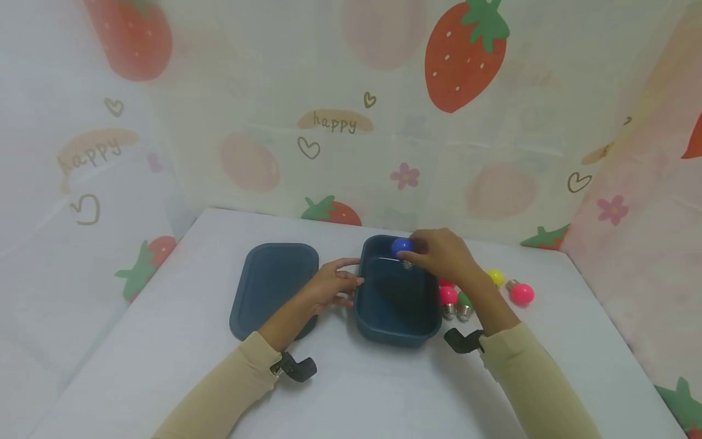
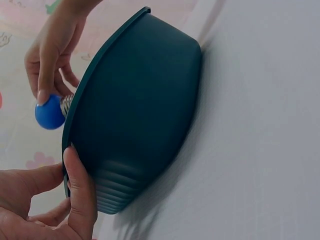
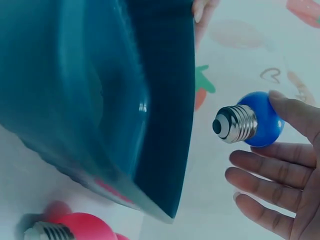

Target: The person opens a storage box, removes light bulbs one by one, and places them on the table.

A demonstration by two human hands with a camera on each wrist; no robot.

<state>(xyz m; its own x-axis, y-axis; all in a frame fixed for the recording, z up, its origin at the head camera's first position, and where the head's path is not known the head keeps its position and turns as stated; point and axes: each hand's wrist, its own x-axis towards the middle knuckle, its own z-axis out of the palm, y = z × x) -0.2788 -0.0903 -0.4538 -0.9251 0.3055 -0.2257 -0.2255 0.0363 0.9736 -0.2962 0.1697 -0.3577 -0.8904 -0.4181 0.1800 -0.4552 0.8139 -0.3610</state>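
My right hand pinches a blue light bulb by its round globe, between thumb and index finger. The bulb's silver screw base points down toward the dark teal box, and the bulb hangs over the box's far end. In the right wrist view the other fingers spread out below the globe. At the box's left side, the fingertips of my left hand touch the rim, with fingers loosely extended. The left wrist view shows one finger against the outer wall near its ribbed corner.
Left of the box lies its flat teal lid. Close to the box's right wall are pink bulbs and a green bulb. A yellow bulb and another pink bulb lie farther right. A strawberry-print sheet stands behind the table.
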